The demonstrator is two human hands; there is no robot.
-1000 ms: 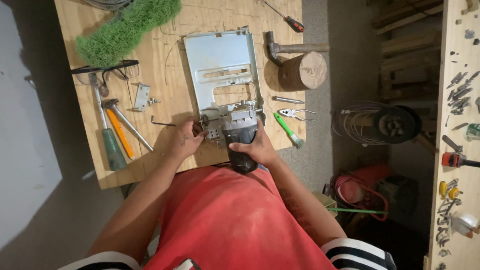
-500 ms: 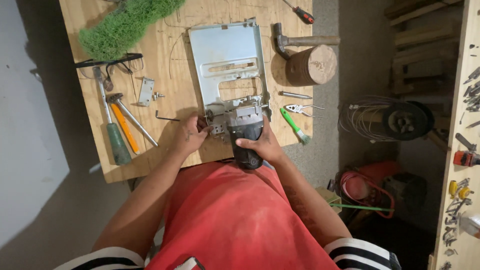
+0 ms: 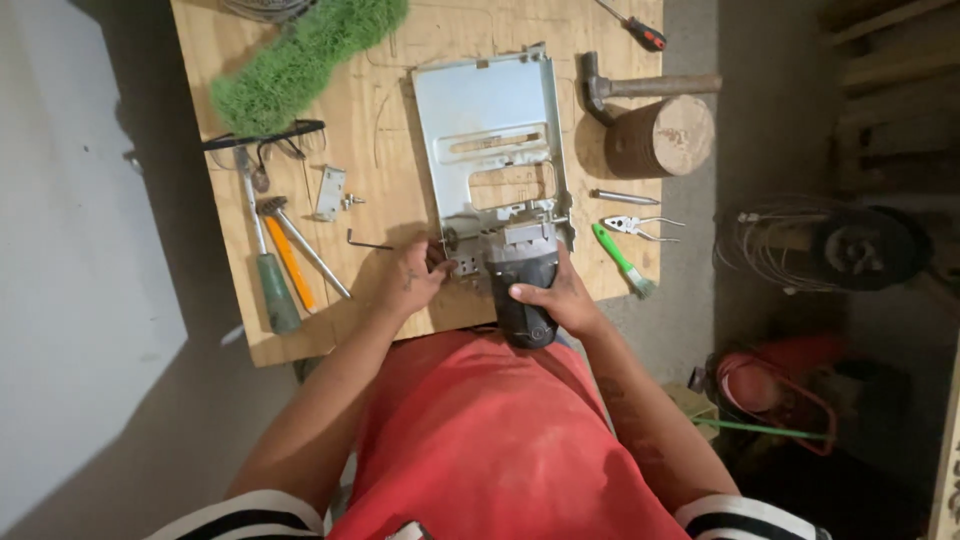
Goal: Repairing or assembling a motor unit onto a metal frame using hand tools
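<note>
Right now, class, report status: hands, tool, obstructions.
Left hand at the metal base plate. Right hand gripping the grey power tool. Hex key beside left hand.

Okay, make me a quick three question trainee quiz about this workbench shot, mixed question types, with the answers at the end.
1. True or false: the right hand grips the dark motor housing.
2. Which lies nearest the log stump? A) hammer B) green fibre pad C) hex key
3. Fill in: the left hand works at the near end of the grey metal ____.

Key: 1 true; 2 A; 3 plate.
</note>
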